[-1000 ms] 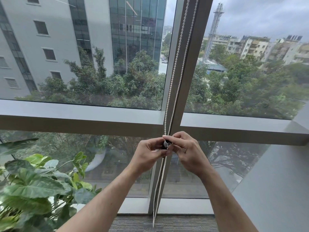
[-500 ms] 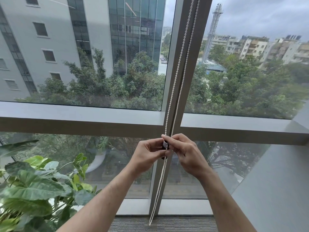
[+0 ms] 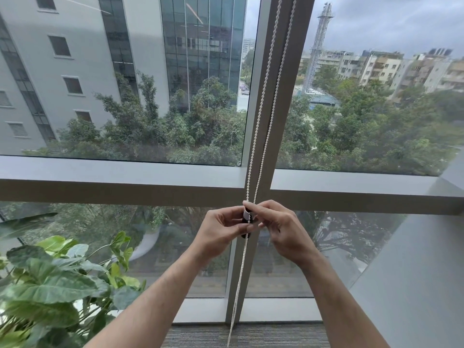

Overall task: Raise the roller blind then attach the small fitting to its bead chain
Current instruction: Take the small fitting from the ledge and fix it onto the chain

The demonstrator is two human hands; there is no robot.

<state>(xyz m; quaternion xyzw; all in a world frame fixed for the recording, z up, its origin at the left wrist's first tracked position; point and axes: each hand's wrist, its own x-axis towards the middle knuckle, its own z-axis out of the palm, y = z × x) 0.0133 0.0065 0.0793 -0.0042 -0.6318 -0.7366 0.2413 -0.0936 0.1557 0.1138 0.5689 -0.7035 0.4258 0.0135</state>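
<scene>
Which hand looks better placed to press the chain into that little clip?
Probably the right hand: its fingertips pinch the bead chain right at the small fitting, while the left hand grips the fitting.

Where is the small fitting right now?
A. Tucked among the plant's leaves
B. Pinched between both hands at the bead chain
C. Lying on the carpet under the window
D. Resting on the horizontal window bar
B: the small fitting sits between the fingertips of the left hand and right hand, right against the bead chain.
</scene>
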